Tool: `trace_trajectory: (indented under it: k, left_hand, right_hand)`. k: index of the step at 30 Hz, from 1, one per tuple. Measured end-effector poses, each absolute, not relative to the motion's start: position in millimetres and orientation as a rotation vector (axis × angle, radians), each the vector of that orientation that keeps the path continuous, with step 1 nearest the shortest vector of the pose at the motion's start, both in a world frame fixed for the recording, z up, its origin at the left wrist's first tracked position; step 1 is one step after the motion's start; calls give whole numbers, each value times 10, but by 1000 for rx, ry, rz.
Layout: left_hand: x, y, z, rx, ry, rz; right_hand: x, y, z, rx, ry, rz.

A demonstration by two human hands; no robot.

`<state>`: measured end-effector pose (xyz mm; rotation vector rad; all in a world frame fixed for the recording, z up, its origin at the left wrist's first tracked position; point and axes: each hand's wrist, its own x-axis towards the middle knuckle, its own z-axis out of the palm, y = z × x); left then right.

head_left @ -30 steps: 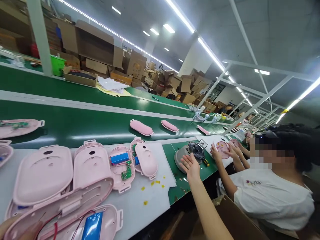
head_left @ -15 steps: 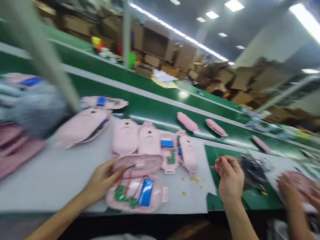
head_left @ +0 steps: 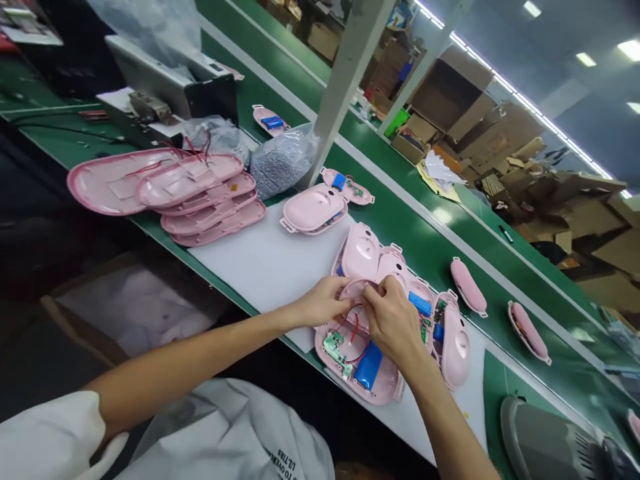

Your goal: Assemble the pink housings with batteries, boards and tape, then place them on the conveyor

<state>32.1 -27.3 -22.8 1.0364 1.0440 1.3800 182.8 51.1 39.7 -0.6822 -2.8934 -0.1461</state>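
My left hand [head_left: 325, 301] grips the edge of a pink plastic cover [head_left: 356, 289], which tilts up above an open pink shell [head_left: 393, 388]. Fingers of my right hand [head_left: 395, 320] are pinched together against the cover's inner side; whatever lies between them is hidden. In the open shell are a green circuit board [head_left: 336, 345] and a blue battery [head_left: 369, 365]. Red and dark wires run between the shell and the cover. Just behind, more pink cases [head_left: 363, 250] stand close together, some opened with blue batteries showing.
Pink shell halves [head_left: 200, 180] are stacked at the left beside a bag of grey material [head_left: 283, 160]. A metal post [head_left: 345, 87] rises behind the white work sheet [head_left: 250, 260]. Pink cases [head_left: 468, 287] lie on the green conveyor. A grey bin-like object [head_left: 540, 440] is at lower right.
My right hand has come from the right side over to the cover held by my left hand. The view has turned left and tilted, bringing the stacked shells into sight.
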Motion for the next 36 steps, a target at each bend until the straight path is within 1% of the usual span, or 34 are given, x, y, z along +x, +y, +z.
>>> trace_trajectory:
  k: [10, 13, 16, 19, 22, 24, 28, 33, 36]
  left_hand:
    - [323, -284, -250, 1151, 1136, 1401]
    - [320, -293, -251, 1152, 1127, 1391]
    - [308, -319, -251, 1131, 1134, 1383]
    - [289, -336, -249, 1076, 1129, 1395]
    - [281, -333, -245, 1009, 1113, 1451]
    - [289, -325, -240, 971, 1109, 1471]
    - [316, -312, -248, 939, 1172, 1461]
    - [343, -318, -292, 911, 1193, 1517]
    - [363, -337, -294, 893, 1193, 1537]
  right_hand:
    - [1721, 408, 336, -803, -2820, -317]
    - [1718, 479, 388, -956, -2698, -265]
    - [1775, 523, 494, -1103, -2568, -141]
    - [1874, 349, 548, -997, -2410, -76]
    - [1907, -4, 435, -824, -2430, -58]
    - [1859, -201, 286, -821, -2545, -94]
    - [1715, -317, 46, -1053, -2547, -185]
    - [1670, -300, 5, -1243, -2479, -173]
    - [1675, -342, -15, -1242, -2455, -228]
